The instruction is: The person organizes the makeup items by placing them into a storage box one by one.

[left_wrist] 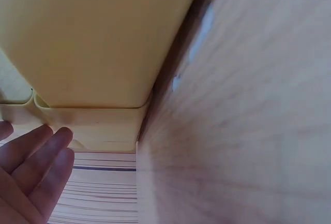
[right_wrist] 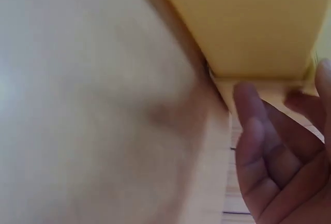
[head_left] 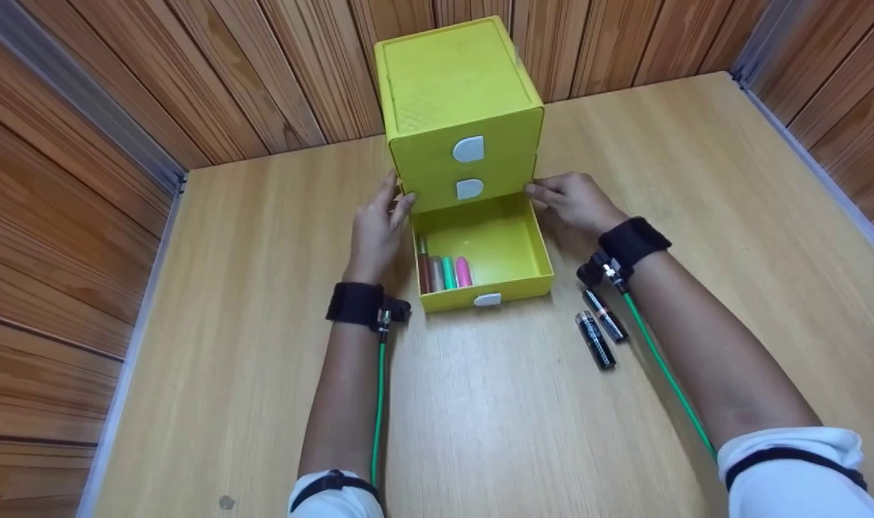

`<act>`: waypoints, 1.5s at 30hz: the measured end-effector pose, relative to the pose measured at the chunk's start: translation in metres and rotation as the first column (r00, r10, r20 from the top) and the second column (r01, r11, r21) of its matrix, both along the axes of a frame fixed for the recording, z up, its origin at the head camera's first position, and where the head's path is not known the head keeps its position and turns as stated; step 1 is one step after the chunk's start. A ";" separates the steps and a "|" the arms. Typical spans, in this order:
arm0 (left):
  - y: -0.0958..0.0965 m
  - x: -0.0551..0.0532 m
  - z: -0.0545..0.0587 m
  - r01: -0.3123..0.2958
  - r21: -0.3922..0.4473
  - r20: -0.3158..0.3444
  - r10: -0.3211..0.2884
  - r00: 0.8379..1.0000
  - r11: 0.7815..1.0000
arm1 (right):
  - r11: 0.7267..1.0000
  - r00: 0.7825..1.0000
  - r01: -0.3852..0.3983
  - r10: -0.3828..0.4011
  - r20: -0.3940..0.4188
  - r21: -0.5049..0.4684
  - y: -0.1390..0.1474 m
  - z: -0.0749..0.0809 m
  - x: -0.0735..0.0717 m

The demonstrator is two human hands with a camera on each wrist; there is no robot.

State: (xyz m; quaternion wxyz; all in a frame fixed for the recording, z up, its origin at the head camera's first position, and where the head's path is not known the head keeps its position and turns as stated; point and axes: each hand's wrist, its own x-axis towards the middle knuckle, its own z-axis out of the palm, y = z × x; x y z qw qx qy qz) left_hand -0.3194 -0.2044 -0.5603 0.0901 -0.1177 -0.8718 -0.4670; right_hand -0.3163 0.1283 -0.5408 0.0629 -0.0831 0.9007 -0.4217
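A yellow drawer cabinet [head_left: 465, 86] stands near the back wall, its bottom drawer [head_left: 505, 252] pulled out toward me. Several slim tubes, among them a green one [head_left: 449, 273] and a pink one [head_left: 464, 272], lie side by side along the drawer's left. My left hand [head_left: 376, 234] is at the cabinet's left side, thumb by the front corner and fingers extended along the side wall. On the opposite side, my right hand [head_left: 577, 201] has its thumb at the front edge and its fingers slightly bent beside the wall. The wrist views show fingertips right by the cabinet's lower sides.
Two black cylindrical tubes, one nearer [head_left: 595, 341] and one farther [head_left: 605, 315], lie on the wooden table [head_left: 264, 345] right of the drawer, close to my right forearm. Wood-panelled walls [head_left: 293, 72] stand behind and at both sides. Green cables run along my forearms.
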 end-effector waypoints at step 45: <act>0.002 0.004 0.001 -0.006 -0.035 0.082 0.009 0.997 0.999 | 0.892 0.978 -0.174 0.108 0.176 0.417 0.014 0.041 0.185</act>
